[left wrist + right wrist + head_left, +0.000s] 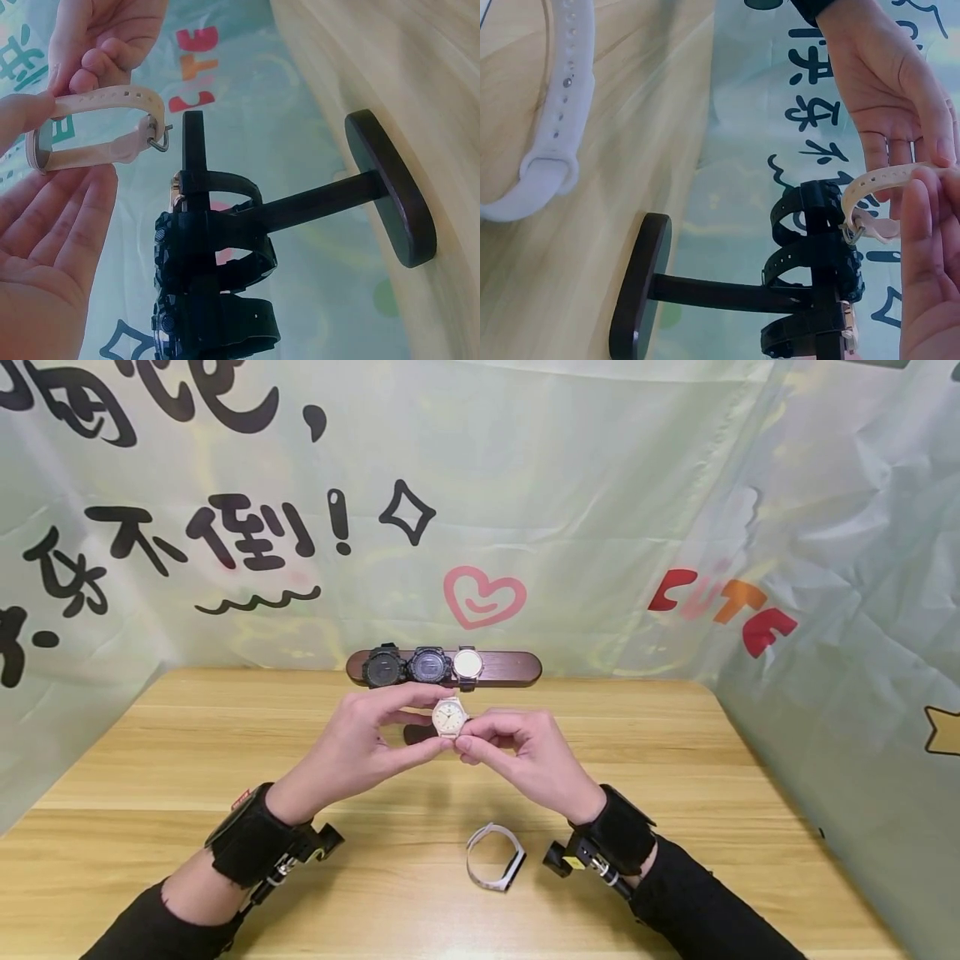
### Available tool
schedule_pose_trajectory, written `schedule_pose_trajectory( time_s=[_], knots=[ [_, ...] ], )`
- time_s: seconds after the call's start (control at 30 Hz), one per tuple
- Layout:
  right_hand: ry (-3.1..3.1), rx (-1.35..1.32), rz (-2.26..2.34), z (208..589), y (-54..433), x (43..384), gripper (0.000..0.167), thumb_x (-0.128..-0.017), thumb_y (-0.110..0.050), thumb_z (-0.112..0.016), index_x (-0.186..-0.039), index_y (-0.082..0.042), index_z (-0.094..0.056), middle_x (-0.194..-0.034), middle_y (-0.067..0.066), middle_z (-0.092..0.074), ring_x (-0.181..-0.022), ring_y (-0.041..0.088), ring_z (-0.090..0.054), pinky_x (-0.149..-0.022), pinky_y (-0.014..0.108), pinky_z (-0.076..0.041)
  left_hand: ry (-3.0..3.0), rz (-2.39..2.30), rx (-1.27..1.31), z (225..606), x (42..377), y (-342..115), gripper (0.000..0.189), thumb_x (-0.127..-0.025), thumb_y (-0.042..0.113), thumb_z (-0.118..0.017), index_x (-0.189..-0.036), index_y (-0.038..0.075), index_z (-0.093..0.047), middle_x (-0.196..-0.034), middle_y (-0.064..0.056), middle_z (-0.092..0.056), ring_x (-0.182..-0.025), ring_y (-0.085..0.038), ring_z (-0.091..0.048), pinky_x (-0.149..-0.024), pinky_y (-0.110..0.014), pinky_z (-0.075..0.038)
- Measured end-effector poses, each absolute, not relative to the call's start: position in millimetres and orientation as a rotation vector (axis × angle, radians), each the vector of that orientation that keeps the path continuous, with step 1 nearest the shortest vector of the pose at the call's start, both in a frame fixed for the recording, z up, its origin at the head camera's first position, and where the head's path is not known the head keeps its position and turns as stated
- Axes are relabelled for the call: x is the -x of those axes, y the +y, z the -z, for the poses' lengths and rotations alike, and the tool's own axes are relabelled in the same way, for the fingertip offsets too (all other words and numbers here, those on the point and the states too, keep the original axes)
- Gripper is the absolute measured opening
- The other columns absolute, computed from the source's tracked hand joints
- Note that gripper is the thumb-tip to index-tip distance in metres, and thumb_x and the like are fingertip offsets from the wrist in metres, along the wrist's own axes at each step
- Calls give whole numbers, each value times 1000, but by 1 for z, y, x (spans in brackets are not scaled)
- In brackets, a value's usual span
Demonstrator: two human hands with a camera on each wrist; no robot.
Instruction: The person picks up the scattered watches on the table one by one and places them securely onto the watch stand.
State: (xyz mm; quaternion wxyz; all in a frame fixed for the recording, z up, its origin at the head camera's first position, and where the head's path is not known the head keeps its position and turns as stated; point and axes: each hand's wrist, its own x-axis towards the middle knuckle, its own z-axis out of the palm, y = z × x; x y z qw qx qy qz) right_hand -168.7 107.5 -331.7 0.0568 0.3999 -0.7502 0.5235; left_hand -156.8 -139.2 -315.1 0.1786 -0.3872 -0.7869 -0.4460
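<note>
A wristwatch [449, 717] with a cream dial faces up in front of the stand, held above the table. My left hand [356, 739] pinches it between thumb and fingertips at the top and bottom of its case. From the other side, my right hand [536, 756] has curled fingers and its thumb tip at the case's right edge. In the left wrist view the pale pink strap [112, 97] forms a loop, with a metal buckle [160, 139] at its end. That same strap [881, 177] shows between both hands in the right wrist view.
Behind the hands, a dark wooden watch stand [513, 667] carries two black watches [384, 667] and a gold-rimmed one [468, 663]. Its oval base [397, 195] rests on the wooden table [637, 760]. A white fitness band [489, 885] lies near the front. Printed cloth hangs behind.
</note>
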Motion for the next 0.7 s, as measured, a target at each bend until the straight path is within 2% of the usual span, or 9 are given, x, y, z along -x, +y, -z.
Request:
schedule_pose_trajectory(
  time_s=[0.23, 0.5, 0.6, 0.7],
  knots=[
    [-2266, -1204, -1543, 324, 115, 172, 15, -99, -3, -75, -112, -5, -82, -101, 8, -83, -86, 14, -80, -76, 29, -67, -2201, 1217, 1064, 308, 158, -147, 47, -86, 3, -90, -130, 7, -74, -122, -7, -80, -105, -17, -78, -86, -28, -67],
    [-2264, -1082, -1335, 313, 133, 185, 19, -98, -6, -78, -115, -10, -83, -108, 3, -82, -94, 8, -76, -83, 25, -66, -2147, 1142, 1007, 290, 157, -167, 49, -82, -4, -90, -128, 5, -75, -118, -9, -81, -93, -15, -79, -84, -23, -66],
    [-2261, -1004, -1269, 311, 142, 193, 19, -98, -6, -78, -116, -8, -82, -110, 3, -81, -97, 11, -76, -87, 25, -65, -2161, 1113, 955, 281, 155, -179, 51, -81, -5, -90, -129, 5, -75, -117, -9, -81, -91, -8, -78, -84, -20, -65],
    [-2281, -903, -1212, 311, 151, 201, 21, -97, -8, -79, -118, -6, -81, -114, 4, -80, -104, 16, -75, -94, 30, -65, -2194, 1107, 882, 273, 153, -194, 53, -82, -7, -88, -131, 6, -74, -120, -10, -80, -94, 0, -75, -87, -18, -63]
  ],
)
